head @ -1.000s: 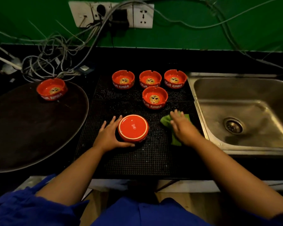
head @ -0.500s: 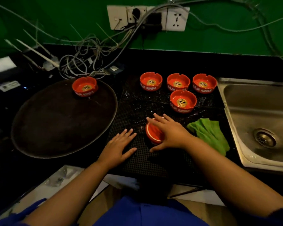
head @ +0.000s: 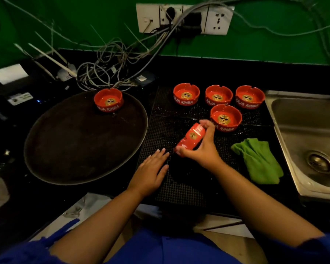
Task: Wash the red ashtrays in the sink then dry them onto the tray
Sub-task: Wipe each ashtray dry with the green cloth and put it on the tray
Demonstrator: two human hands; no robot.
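My right hand [head: 203,149] grips a red ashtray [head: 191,138], tilted on its side just above the black mesh mat [head: 179,180]. My left hand [head: 151,173] lies flat and open on the mat, a little left of that ashtray. Several more red ashtrays stand upright at the back of the mat; the nearest ashtray [head: 226,118] is just beyond my right fingers. One ashtray [head: 108,100] stands on the far edge of the round dark tray [head: 74,145] at the left. The steel sink [head: 312,141] is at the right.
A crumpled green cloth [head: 259,161] lies on the mat between my right hand and the sink. Tangled cables [head: 111,67] hang from wall sockets [head: 183,19] behind the tray. Dark devices [head: 19,92] sit at the far left of the black counter.
My left hand let go of the upside-down ashtray. My right hand left the cloth, took the ashtray and lifted it, tilting it on its side. The view shifted left.
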